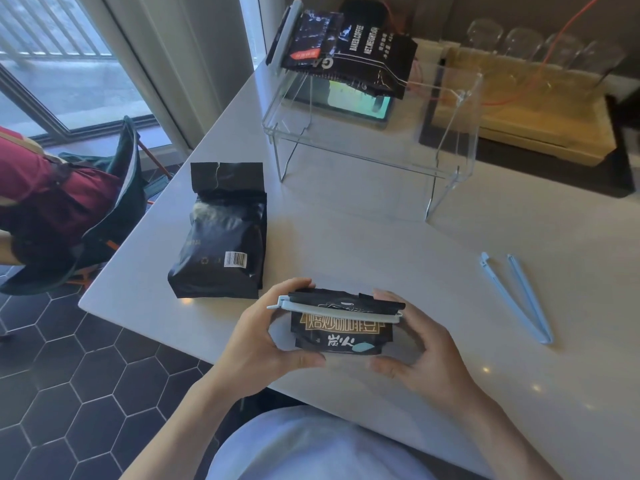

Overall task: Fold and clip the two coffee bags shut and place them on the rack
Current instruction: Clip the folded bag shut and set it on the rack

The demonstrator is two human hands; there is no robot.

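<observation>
I am seeing the white table [398, 244] spreading out beyond both hands. Far ahead of them, the clear rack [374, 133] is standing with two clipped bags [349, 53] already lying on top. Just ahead of my left hand [263, 344], the second bag [221, 237] is lying flat, its top creased but unclipped. I am gripping the small bag [343, 327] between both hands, left hand curling round its left end, right hand [419, 351] curling round its right end, holding it just above the table edge. A pale clip [332, 308] is sitting across its folded top. Off beyond my right hand, an open blue clip [519, 296] is lying on the table.
</observation>
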